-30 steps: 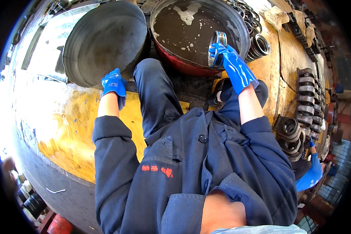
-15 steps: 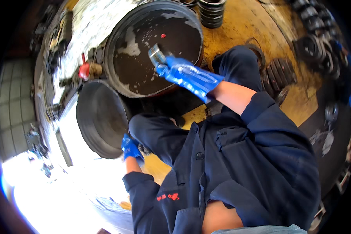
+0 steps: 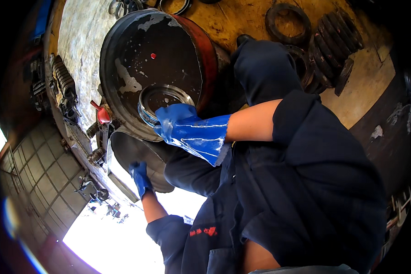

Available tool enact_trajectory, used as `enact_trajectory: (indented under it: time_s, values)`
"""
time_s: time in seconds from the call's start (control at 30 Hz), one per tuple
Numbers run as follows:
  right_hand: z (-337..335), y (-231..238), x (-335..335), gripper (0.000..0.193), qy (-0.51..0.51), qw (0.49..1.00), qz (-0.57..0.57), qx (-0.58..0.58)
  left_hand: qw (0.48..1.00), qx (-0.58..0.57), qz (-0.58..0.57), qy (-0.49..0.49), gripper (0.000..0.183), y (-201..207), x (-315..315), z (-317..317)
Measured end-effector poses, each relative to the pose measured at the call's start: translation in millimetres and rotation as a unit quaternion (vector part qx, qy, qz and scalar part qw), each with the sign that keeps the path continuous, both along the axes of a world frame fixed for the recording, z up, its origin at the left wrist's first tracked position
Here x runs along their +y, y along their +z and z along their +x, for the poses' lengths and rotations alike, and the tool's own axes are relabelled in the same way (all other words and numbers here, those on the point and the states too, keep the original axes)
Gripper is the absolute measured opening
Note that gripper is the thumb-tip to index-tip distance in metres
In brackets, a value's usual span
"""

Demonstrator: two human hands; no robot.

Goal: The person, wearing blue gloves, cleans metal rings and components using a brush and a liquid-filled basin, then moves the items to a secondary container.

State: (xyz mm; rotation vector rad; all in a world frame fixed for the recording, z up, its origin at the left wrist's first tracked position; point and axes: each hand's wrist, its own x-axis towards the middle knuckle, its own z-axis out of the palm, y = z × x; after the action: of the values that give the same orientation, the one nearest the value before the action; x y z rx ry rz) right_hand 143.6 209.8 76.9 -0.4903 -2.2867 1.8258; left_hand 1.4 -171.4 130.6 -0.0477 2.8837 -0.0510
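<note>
My right hand (image 3: 180, 123), in a blue rubber glove, grips a shiny metal ring (image 3: 144, 108) by its near side. The ring is held tilted over the near part of a large round drum (image 3: 106, 77) with dark liquid and patches of pale foam in it. A small red piece (image 3: 153, 56) shows at the liquid's surface. My left hand (image 3: 140, 177), gloved in blue too, is at a second, dark round tub (image 3: 128, 145) left of my knee. Its fingers look stretched and slightly apart, with nothing visible in them.
A red object with a handle (image 3: 103, 114) stands left of the drum beside coiled metal parts (image 3: 93, 130). Dark rings (image 3: 335, 39) are stacked at the far right, with a single ring (image 3: 287, 23) flat on the yellow floor. More coiled parts (image 3: 64, 77) lie at left.
The metal ring in my right hand has come nearer and turned, so its round opening now shows. My left hand has moved from the tub's near edge to over it. The view has shifted.
</note>
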Motion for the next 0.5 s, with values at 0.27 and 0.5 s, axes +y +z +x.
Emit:
enact_trajectory:
  time_s: [0.27, 0.5]
  values:
    - [-2, 7, 25, 0.033, 0.024, 0.994, -0.079, -0.068, 0.97, -0.027, 0.231, -0.073, 0.04, -74, 197, 48]
    - [-1, -3, 30, 0.03, -0.037, 0.994, -0.076, -0.074, 0.972, -0.058, 0.221, -0.056, 0.042, -108, 200, 57]
